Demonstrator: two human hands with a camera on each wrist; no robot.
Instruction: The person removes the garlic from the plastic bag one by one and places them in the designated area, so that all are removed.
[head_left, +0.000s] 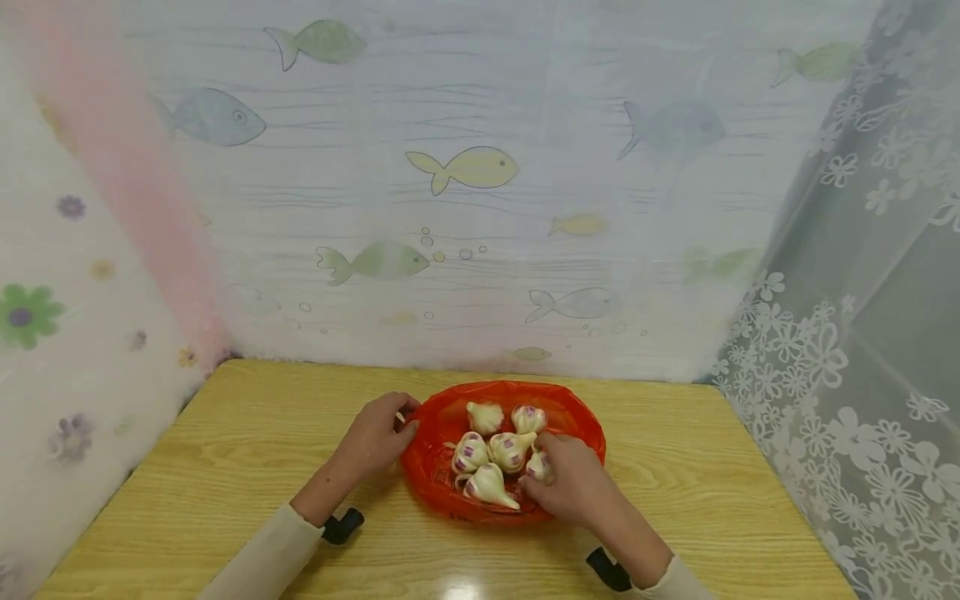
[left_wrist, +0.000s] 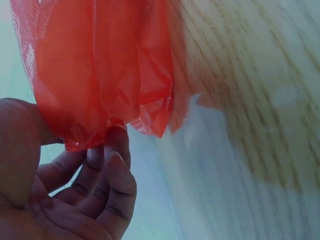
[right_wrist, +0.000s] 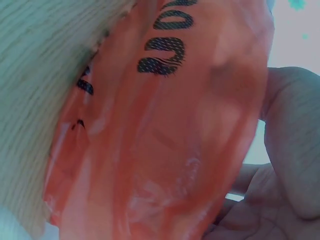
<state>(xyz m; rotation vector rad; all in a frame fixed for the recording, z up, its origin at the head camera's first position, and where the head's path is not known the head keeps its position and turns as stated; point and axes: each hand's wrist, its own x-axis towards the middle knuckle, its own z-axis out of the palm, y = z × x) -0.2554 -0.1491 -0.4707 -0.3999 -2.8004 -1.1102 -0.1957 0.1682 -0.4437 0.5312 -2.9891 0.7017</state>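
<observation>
A red plastic bag (head_left: 504, 389) lies spread open like a shallow bowl on the table, with several white-and-purple garlic bulbs (head_left: 513, 451) inside. On its left side my left hand (head_left: 380, 432) pinches the rim; the left wrist view shows the bag's gathered edge (left_wrist: 85, 90) between thumb and fingers. My right hand (head_left: 576, 482) reaches over the right rim and grips the rightmost garlic bulb (head_left: 537, 467) between thumb and fingers. In the right wrist view the bag's side (right_wrist: 165, 125), with dark printed letters, hides the fingertips and the bulb.
The wooden table (head_left: 675, 467) extends on both sides of the bag. A curtain printed with fish (head_left: 480, 167) hangs behind its far edge, and a lace curtain with white flowers (head_left: 817, 358) hangs on the right. Black wrist mounts (head_left: 342, 527) sit under both forearms.
</observation>
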